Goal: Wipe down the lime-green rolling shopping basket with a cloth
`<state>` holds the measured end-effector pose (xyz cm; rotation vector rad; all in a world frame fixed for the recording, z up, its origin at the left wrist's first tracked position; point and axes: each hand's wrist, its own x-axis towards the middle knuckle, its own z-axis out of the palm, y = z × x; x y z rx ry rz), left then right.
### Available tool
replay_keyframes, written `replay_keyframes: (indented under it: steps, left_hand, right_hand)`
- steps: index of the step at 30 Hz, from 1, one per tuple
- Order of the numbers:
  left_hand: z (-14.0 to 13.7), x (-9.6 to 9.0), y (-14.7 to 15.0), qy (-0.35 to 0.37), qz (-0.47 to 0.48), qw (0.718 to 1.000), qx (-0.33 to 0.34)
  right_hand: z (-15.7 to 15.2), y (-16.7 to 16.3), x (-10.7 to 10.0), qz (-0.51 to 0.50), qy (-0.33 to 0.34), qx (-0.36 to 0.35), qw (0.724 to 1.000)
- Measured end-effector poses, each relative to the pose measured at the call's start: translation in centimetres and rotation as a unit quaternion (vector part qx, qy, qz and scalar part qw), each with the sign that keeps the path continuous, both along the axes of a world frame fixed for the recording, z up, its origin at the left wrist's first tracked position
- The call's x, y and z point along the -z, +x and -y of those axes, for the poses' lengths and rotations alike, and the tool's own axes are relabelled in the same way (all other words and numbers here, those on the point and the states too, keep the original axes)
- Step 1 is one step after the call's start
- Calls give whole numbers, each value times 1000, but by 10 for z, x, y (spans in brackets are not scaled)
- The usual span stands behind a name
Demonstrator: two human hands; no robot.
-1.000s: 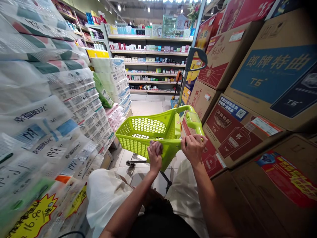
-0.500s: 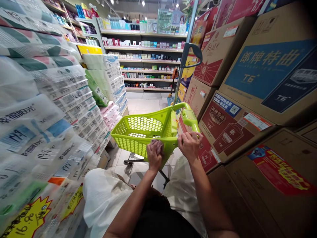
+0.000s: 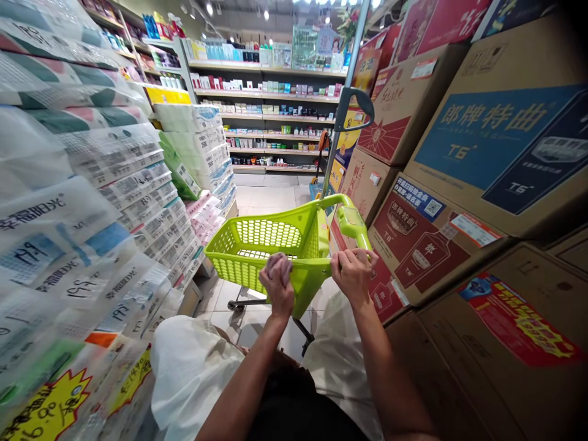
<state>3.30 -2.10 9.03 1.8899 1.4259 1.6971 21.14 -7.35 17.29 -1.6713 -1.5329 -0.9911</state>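
Head view. A lime-green plastic shopping basket with perforated walls (image 3: 312,285), mounted on dark wheeled legs (image 3: 236,305), stands on the pale tiled floor (image 3: 264,197) directly before the person, its narrow front towards the left. The left hand (image 3: 278,294) is closed around a crumpled, greyish-pink cloth (image 3: 278,267), held at the basket's near rim; whether the cloth presses on the plastic cannot be told. The right hand (image 3: 353,269) is curled over the near end of a glossy, lime-green tubular handle (image 3: 351,222), beside the basket's rear corner; the undersides of its fingers are hidden.

Relative to half a second earlier, the left hand and cloth have shifted leftwards along the near rim, away from the handle, whereas the basket and right hand have scarcely moved. The cloth thus lies against a different stretch of rim; the right hand, as judged, steadies the basket.

On the left rise white, plastic-wrapped paper packs (image 3: 126,147); on the right, stacked brown cardboard boxes with printed panels (image 3: 480,70). A slanting grey metal pole (image 3: 354,55) stands beyond the handle.
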Motion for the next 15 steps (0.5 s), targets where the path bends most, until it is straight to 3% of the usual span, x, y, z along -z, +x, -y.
replay_keyframes:
  steps: [3,7,9,15]
  left_hand:
    - [-11,-6,-12,0,-77,996,52]
    - [-33,-7,-39,-84,-73,991,-75]
    - [-37,-5,-42,-111,-73,986,-99]
    - [-19,-5,-11,-44,-115,990,62]
  right_hand:
    - [1,4,0,0,0,3,1000]
    - [-1,17,0,15,0,-13,1000]
    - [-4,20,-1,13,-4,-10,1000]
    - [-13,-8,2,-6,-24,17,1000]
